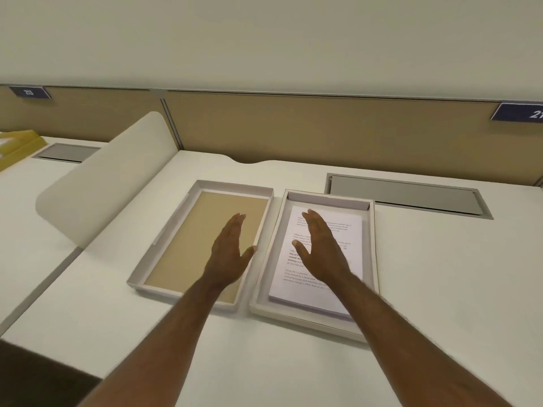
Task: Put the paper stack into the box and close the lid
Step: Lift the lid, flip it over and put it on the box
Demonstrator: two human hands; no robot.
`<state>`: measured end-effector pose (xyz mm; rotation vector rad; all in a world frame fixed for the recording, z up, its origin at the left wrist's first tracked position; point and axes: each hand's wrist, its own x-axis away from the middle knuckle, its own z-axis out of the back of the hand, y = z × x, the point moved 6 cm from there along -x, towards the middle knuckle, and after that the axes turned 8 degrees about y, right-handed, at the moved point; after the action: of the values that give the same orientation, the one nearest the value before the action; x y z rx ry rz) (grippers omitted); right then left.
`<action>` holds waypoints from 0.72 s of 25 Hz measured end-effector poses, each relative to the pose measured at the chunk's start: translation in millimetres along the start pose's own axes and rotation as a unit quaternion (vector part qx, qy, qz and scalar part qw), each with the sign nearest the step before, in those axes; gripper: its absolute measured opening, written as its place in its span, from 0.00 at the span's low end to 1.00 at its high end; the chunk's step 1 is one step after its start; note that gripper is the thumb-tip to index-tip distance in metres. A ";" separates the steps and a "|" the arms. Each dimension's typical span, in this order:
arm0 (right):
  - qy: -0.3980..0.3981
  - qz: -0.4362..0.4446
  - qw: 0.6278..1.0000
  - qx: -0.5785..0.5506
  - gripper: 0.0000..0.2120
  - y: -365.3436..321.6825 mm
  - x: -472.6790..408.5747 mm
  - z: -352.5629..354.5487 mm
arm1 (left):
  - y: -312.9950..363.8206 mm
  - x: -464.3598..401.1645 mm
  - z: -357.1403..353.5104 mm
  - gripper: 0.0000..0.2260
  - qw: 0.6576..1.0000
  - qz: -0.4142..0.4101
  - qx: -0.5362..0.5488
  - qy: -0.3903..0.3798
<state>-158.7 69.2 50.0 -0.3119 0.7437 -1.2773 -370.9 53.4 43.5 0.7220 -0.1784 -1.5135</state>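
A white paper stack (pixel 349 251) with printed text lies inside the shallow off-white box (pixel 371 259) at the middle right of the desk. To its left the lid (pixel 164 248) lies upside down, its tan inside facing up. My left hand (pixel 232 254) hovers over the lid's right part, fingers straight and together, holding nothing. Over the paper stack my right hand (pixel 323 248) is stretched flat with the thumb spread, also holding nothing. Whether it touches the paper I cannot tell.
The white desk (pixel 440 289) has a grey cable flap (pixel 408 195) behind the box. A curved white divider (pixel 111 183) stands at the left, a tan partition (pixel 323 127) at the back. A yellow object (pixel 17 145) sits on the neighbouring desk.
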 end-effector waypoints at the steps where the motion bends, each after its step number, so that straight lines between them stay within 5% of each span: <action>1: -0.007 0.008 1.000 -0.002 0.31 -8.4 -1.2 -7.7 | -11.6 3.0 10.0 0.34 1.000 0.008 -0.002 0.007; 9: -0.054 -0.019 0.998 -0.015 0.34 -58.7 -14.0 -86.1 | -117.5 9.9 66.9 0.32 0.998 0.056 -0.010 0.013; 18: -0.117 -0.213 0.970 -0.027 0.43 -66.3 -12.3 -167.9 | -238.6 -15.3 84.1 0.33 0.991 0.110 -0.057 -0.046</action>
<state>-319.7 92.8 -29.4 -0.6832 0.5233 -1.5902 -617.8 65.5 -12.5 0.5236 -0.2305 -1.3354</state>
